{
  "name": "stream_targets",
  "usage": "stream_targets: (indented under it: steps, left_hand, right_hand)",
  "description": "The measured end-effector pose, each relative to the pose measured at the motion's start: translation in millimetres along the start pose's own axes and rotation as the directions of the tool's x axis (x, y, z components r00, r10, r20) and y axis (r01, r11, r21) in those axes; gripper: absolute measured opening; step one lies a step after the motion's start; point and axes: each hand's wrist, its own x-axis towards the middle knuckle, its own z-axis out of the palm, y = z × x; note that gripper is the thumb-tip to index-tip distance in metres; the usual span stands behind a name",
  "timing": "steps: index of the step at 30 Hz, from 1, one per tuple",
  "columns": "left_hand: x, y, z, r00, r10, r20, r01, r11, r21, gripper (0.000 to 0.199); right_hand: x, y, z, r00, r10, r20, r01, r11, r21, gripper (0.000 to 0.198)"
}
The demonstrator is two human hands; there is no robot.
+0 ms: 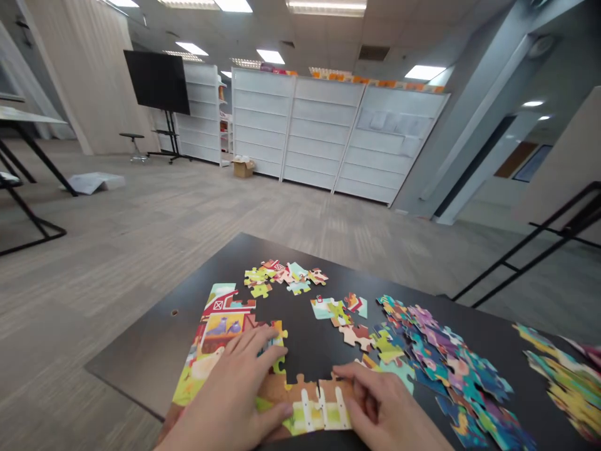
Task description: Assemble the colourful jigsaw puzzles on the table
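A partly joined jigsaw puzzle (216, 322) with a red barn, birds and a white fence lies on the dark table's near left part. My left hand (239, 382) rests spread over it, palm down, hiding part of the picture. At the lower right end of the joined section is a fence puzzle piece (334, 406). My right hand (382, 401) grips that piece at its right edge, fingers curled. A thin dark gap shows between this piece and its neighbour. Loose puzzle pieces (357, 336) lie just beyond my right hand.
More barn pieces (286, 275) are scattered near the table's far edge. A heap of blue and purple pieces (441, 357) spreads to the right, with yellow-green pieces (563, 376) farther right. The dark table (141, 357) has a small hole (174, 312) on its left.
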Motion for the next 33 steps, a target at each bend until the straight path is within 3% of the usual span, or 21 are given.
stream_targets:
  steps: [12,15,18,21,29,33]
  left_hand:
    - [2.7,-0.1,-3.2,0.999,0.049,0.008,-0.049,0.997,0.062,0.055]
    - [6.2,5.3,2.6,0.983,0.183,-0.012,-0.181,0.979,0.095,0.051]
    - [11.6,10.0,18.3,0.929,0.368,0.045,-0.370,0.921,0.120,0.053]
    - [14.6,11.6,33.5,0.883,0.465,0.055,-0.468,0.872,0.143,0.040]
    - [12.2,9.3,32.4,0.866,0.497,0.042,-0.498,0.857,0.129,0.025]
    - [14.8,3.1,37.7,0.858,0.512,0.034,-0.513,0.858,0.019,0.018]
  right_hand:
    - [2.4,-16.4,-11.2,0.998,0.003,0.060,0.006,0.987,-0.159,0.036]
    - [1.3,-20.7,-10.4,0.999,0.022,0.048,-0.012,0.981,-0.192,0.036]
    - [1.4,-21.8,-8.2,0.999,0.014,0.045,-0.006,0.982,-0.190,0.036]
    - [2.1,-18.5,-4.6,0.999,-0.024,0.044,0.032,0.982,-0.186,0.032]
    - [-1.0,-10.7,-1.0,0.969,-0.228,0.091,0.243,0.943,-0.228,0.025]
    - [-1.5,-14.0,-7.2,0.946,-0.297,0.130,0.316,0.932,-0.177,0.037]
